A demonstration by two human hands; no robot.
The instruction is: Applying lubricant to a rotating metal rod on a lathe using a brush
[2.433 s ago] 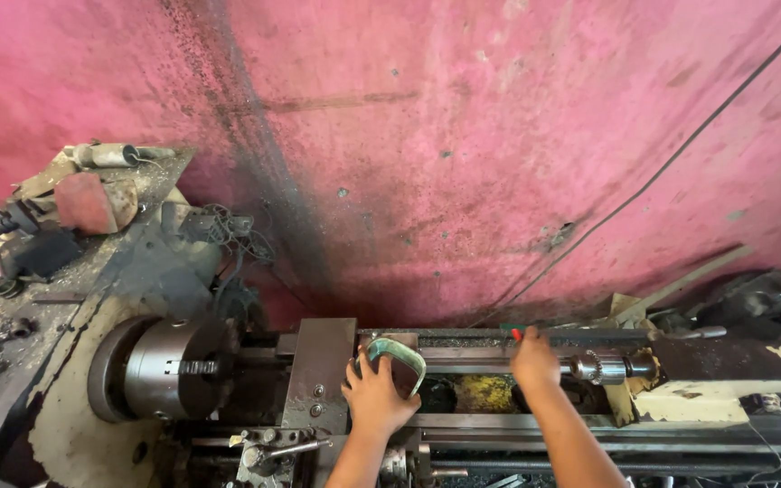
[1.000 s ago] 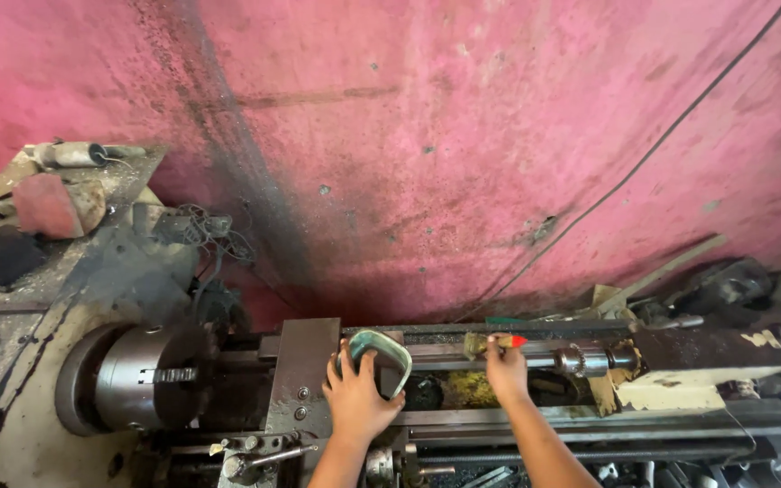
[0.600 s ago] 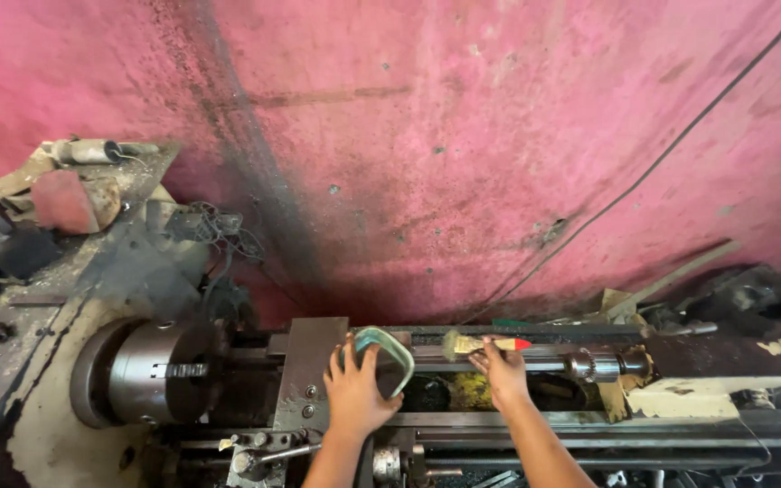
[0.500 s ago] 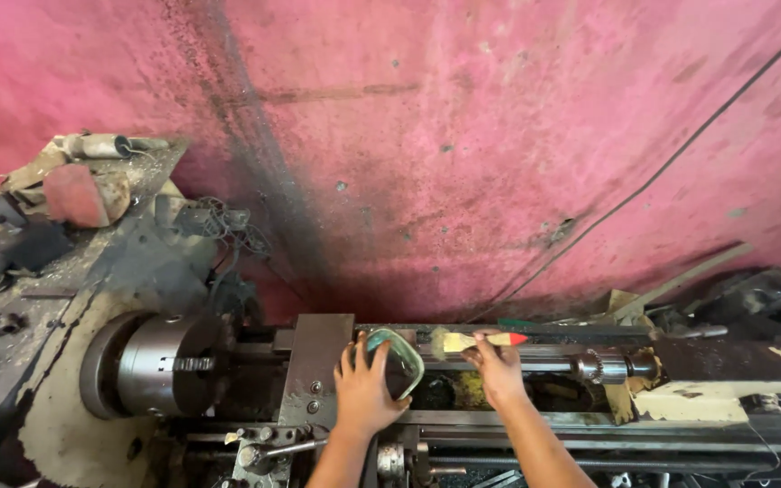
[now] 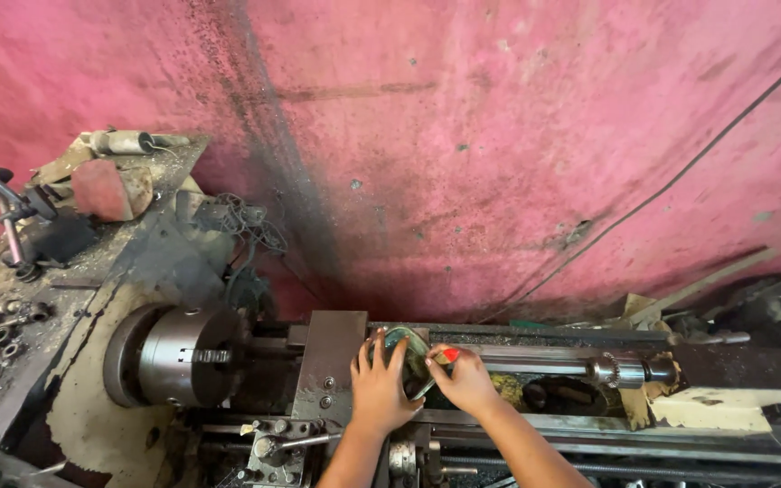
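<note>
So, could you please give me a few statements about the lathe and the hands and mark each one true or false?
1. The left hand rests on a green-rimmed container on the lathe bed. True.
2. The right hand is up at the chuck. False: it is beside the container, far to the right of the chuck.
3. The right hand holds a small tool with a red tip. True.
4. The wall behind the lathe is blue. False: it is pink, with dark stains.
5. The two hands are far apart. False: they are close together at the container.
</note>
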